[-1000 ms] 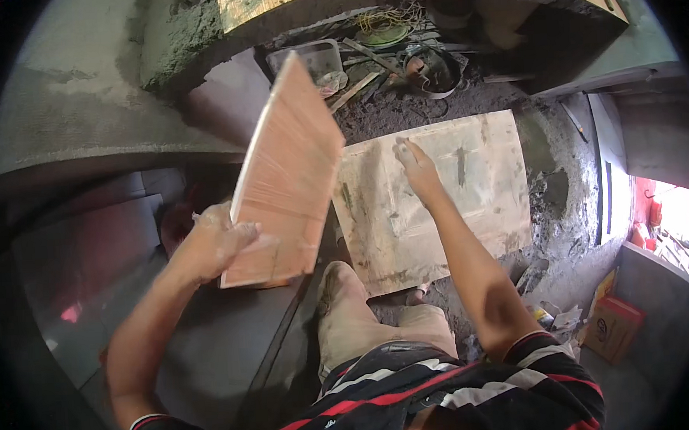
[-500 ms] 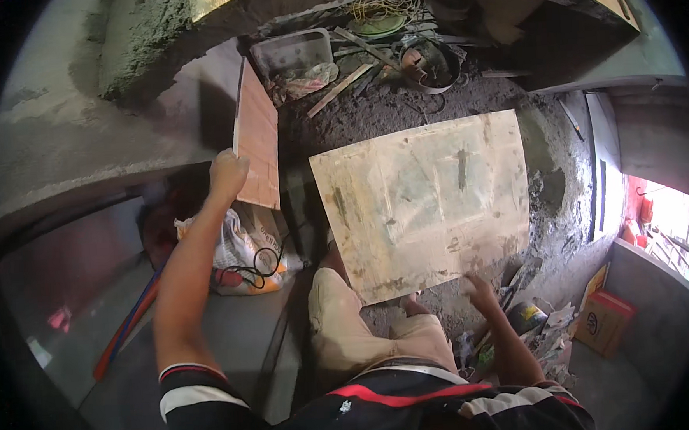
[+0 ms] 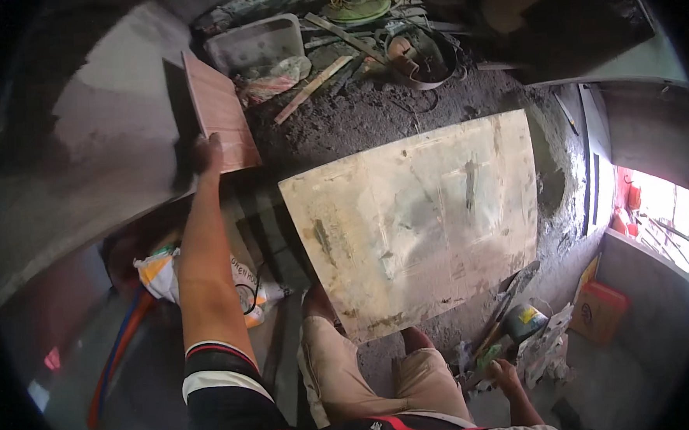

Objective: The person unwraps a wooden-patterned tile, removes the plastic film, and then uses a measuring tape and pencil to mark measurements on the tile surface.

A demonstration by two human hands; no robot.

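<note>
My left hand (image 3: 209, 150) grips the near edge of a thin pinkish board (image 3: 222, 104), which stands tilted beside the plastered wall (image 3: 120, 86) on the left. Its fingertips are partly hidden. My right hand (image 3: 499, 373) hangs low beside my right leg, fingers loosely bent, with nothing visible in it. A large stained pale plywood sheet (image 3: 411, 219) lies in front of my legs.
A grey tub (image 3: 254, 44), wooden offcuts (image 3: 313, 90), a round bucket (image 3: 422, 63) and rubble lie under the ledge. A sack (image 3: 159, 275) and hoses (image 3: 125, 343) are at left. A red-brown carton (image 3: 599, 311) and a dark can (image 3: 524, 321) are at right.
The board in my left hand has moved up and away to stand by the wall. My right hand has dropped from over the plywood to beside my leg.
</note>
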